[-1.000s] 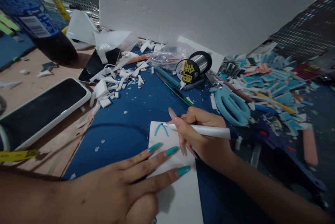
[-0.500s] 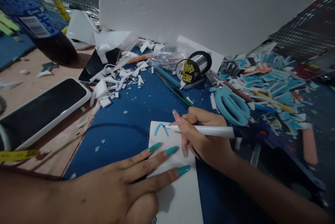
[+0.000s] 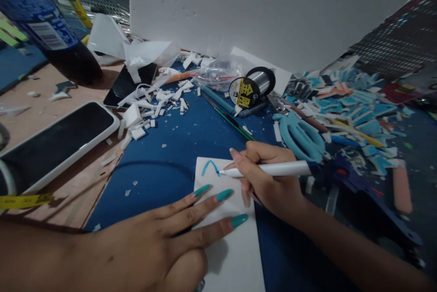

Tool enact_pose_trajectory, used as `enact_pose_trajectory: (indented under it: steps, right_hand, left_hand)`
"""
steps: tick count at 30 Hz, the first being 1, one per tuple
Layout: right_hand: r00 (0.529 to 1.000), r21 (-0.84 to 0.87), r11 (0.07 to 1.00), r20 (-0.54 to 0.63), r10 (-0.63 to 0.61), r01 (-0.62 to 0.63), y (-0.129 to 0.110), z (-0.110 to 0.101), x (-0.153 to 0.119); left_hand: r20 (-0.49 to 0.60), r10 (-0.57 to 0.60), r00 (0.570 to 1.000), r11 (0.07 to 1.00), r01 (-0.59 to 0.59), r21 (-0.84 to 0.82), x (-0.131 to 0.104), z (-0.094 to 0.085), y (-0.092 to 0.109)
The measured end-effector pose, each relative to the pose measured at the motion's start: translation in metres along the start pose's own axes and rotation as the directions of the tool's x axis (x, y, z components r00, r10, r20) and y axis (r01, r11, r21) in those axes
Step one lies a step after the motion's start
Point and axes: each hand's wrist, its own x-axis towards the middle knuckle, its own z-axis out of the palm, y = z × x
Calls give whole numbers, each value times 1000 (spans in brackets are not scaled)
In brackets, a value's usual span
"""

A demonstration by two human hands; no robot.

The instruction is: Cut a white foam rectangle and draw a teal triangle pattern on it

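My right hand (image 3: 269,176) is closed round a white marker (image 3: 283,168) with a dark end, its tip at the end of a blue curved line (image 3: 210,164). That line is near the top edge of a white sheet or thin board (image 3: 235,255) lying on the blue mat (image 3: 164,155). Flat across the sheet's left side, my left hand (image 3: 180,233) rests with its fingers apart; its nails are teal. Just beyond my right hand lie light-blue-handled scissors (image 3: 302,137) and a thin green stick-like tool (image 3: 235,123).
A wire spool (image 3: 254,85) stands behind the sheet, among white foam scraps (image 3: 170,96). Blue and white cut pieces (image 3: 355,101) pile up at right, near a dark purple tool (image 3: 372,210). At left are a black-faced device (image 3: 64,142) and a bottle (image 3: 54,32). A white board (image 3: 273,5) stands at the back.
The marker tip has moved slightly right and toward me, and the right-hand stroke of the blue line is a little lower. My left hand stays in place on the sheet.
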Motion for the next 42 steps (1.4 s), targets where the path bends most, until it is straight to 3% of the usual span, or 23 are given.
enact_pose_trajectory:
  steps: [3, 9, 16, 20, 42]
  right_hand:
    - [1000, 60, 998, 3, 3, -3, 3, -1, -1]
    - [986, 79, 997, 161, -29, 17, 3, 0, 2]
    - [968, 150, 986, 251, 31, -71, 0, 1, 5]
    - [967, 157, 984, 252, 41, -83, 1, 1, 5]
    - [962, 14, 1000, 275, -5, 1, -4, -1, 10]
  left_hand:
    - [24, 30, 999, 999, -31, 25, 1, -4, -1]
    - [42, 71, 997, 984, -77, 162, 2, -4, 0]
    - [9, 75, 997, 982, -76, 173, 2, -4, 2]
    - [52, 64, 997, 983, -72, 170, 2, -5, 4]
    - [-19, 65, 998, 995, -64, 81, -1, -5, 1]
